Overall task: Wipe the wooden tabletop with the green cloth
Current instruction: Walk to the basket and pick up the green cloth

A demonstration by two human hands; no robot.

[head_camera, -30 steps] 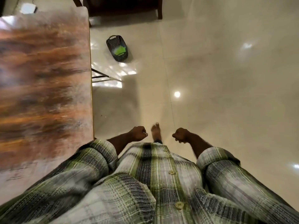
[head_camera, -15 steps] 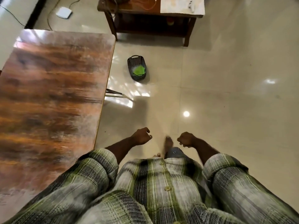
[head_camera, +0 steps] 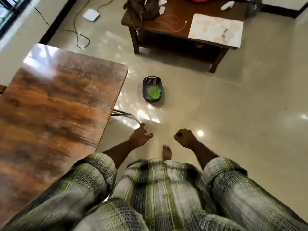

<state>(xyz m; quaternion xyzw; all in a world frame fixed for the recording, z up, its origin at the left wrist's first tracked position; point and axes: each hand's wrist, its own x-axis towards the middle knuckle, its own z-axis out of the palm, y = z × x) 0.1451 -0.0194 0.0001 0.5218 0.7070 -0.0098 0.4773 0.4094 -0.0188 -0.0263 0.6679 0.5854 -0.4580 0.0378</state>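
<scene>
The wooden tabletop fills the left side, glossy and brown. The green cloth lies inside a small dark basket on the floor, beyond the table's right edge. My left hand hovers over the floor close to the table's right edge, fingers loose and holding nothing. My right hand is beside it to the right, fingers curled into a fist with nothing in it. Both hands are well short of the basket. One bare foot shows between them.
A dark low table with a bag, an orange cable and a paper stands at the back. A white box with cables lies on the floor at the back left. A metal table leg sticks out under the tabletop. Pale glossy tiles cover the floor.
The view has tilted up and moved forward, bringing the basket and low table closer. My left hand's fingers have loosened. Both hands stay in front of me.
</scene>
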